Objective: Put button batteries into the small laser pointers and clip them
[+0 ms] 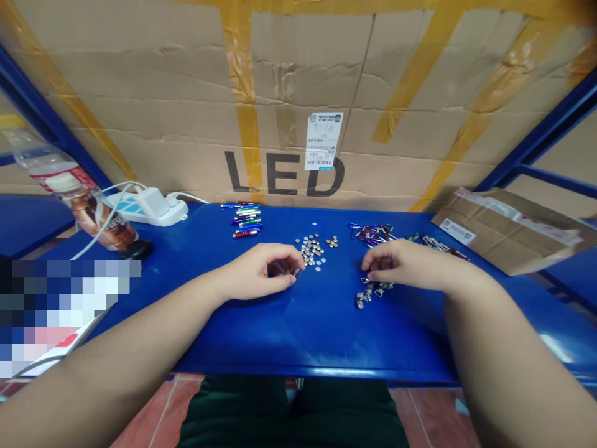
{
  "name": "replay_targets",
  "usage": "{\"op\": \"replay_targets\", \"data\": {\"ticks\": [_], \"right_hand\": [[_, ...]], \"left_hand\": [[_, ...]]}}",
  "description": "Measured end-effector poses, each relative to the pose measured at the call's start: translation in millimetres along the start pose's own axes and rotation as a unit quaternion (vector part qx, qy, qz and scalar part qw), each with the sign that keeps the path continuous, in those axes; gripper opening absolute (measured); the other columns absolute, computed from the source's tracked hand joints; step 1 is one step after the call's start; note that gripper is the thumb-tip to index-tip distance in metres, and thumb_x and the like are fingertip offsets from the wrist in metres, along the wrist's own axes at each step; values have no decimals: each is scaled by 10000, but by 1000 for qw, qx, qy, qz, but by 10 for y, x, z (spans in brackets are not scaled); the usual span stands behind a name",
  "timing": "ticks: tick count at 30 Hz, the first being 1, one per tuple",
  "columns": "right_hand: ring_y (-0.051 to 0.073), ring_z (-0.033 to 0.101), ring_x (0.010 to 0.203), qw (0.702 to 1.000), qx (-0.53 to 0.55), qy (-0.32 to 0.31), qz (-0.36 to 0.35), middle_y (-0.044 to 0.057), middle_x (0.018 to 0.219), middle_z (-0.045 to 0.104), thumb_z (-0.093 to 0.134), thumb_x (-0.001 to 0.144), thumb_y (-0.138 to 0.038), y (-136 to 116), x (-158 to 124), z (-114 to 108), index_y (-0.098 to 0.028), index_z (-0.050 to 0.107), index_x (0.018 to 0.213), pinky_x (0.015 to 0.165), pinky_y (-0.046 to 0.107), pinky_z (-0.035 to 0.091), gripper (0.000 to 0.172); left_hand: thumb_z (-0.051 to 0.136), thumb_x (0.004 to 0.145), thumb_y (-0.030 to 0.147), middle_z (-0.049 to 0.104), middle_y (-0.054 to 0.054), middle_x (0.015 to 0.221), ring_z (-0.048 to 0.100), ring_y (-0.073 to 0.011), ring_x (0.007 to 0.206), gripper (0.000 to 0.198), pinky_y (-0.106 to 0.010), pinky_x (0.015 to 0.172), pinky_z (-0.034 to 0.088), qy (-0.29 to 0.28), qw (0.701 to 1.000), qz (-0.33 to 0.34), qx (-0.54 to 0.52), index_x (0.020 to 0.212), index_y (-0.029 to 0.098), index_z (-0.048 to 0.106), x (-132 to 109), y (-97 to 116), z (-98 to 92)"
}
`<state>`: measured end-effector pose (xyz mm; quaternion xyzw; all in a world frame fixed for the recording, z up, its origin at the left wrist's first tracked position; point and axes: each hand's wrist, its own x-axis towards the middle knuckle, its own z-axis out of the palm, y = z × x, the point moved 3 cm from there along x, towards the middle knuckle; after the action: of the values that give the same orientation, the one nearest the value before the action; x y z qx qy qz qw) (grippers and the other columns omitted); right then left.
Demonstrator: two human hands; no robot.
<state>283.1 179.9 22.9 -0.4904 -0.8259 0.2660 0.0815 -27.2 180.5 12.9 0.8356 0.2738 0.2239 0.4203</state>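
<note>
My left hand [268,272] is closed above the blue table, its thumb and fingers curled together. A small shiny bit shows at the fingertips, too small to name. Just beyond them lies a scatter of small round button cells [311,252], silver and pale. My right hand [403,264] reaches over a small pile of shiny metal end pieces [368,292]. Its thumb and forefinger are pinched at the pile's top edge, on one small metal piece [365,280]. Behind the right hand are coloured carabiner clips [373,233], partly covered by it.
Several coloured metal tubes [247,221] lie in a stack at the back. A cardboard box [508,227] stands right; a power strip [153,208] and bottles [97,211] stand left. A large carton [186,124] closes off the back. The blue table's front edge [317,371] is near my lap.
</note>
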Motion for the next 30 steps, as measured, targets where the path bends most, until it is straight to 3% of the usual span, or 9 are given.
{"op": "replay_targets", "data": {"ticks": [6, 12, 14, 17, 19, 21, 26, 30], "right_hand": [[169, 680, 619, 999, 16, 20, -22, -3, 780, 766, 786, 750, -274, -8, -6, -27, -252, 812, 902, 556, 273, 508, 156], [168, 695, 652, 999, -13, -30, -15, -9, 764, 756, 738, 791, -217, -124, 100, 126, -242, 793, 900, 591, 271, 520, 124], [177, 698, 663, 999, -26, -1, -24, 8, 789, 764, 721, 797, -191, -163, 143, 136, -230, 795, 902, 622, 290, 532, 135], [212, 715, 789, 991, -27, 108, -74, 60, 911, 773, 704, 853, -247, -229, 163, 69, -225, 816, 967, 743, 348, 565, 162], [217, 709, 843, 980, 8, 167, -109, 78, 968, 750, 685, 901, -319, -273, 143, 22, -238, 821, 1040, 773, 364, 574, 211], [203, 703, 835, 971, 72, 187, -128, 81, 996, 724, 681, 921, -379, -316, 120, 7, -246, 817, 1054, 753, 354, 586, 233], [196, 727, 841, 947, 241, 184, -106, 72, 948, 742, 792, 851, -422, -452, 125, 83, -196, 720, 929, 813, 355, 613, 250], [194, 725, 811, 935, 298, 164, -100, 63, 874, 751, 816, 831, -416, -595, 199, 228, -184, 680, 909, 781, 343, 610, 281]], "left_hand": [[666, 899, 200, 700, -50, 1015, 677, -186, 935, 199, -297, 770, 569, 8, 1000, -12, 4, 1098, 200, 674, -2, -17, -8], [658, 903, 225, 653, -56, 1019, 660, -180, 914, 386, -296, 764, 571, 32, 999, -32, -16, 1285, 188, 617, 19, -10, -1], [651, 914, 234, 650, -66, 1040, 661, -183, 926, 373, -293, 764, 575, 41, 999, -32, -10, 1284, 185, 645, 30, -28, 2], [651, 930, 249, 660, -81, 1082, 663, -188, 952, 276, -295, 781, 591, 50, 999, -16, 2, 1191, 182, 706, 41, -46, 0], [648, 939, 250, 662, -84, 1098, 674, -181, 939, 241, -309, 804, 608, 51, 998, -15, -12, 1159, 177, 715, 42, -54, 3], [643, 947, 251, 660, -84, 1093, 688, -170, 900, 246, -323, 804, 627, 50, 997, -26, -45, 1171, 167, 700, 40, -61, 15], [674, 939, 294, 626, -81, 1076, 701, -182, 887, 271, -327, 736, 666, 44, 993, -41, -97, 1169, 151, 682, 52, -77, 71], [695, 929, 307, 609, -69, 1078, 697, -154, 822, 278, -317, 734, 662, 41, 994, -39, -93, 1158, 150, 683, 68, -94, 96]]}}
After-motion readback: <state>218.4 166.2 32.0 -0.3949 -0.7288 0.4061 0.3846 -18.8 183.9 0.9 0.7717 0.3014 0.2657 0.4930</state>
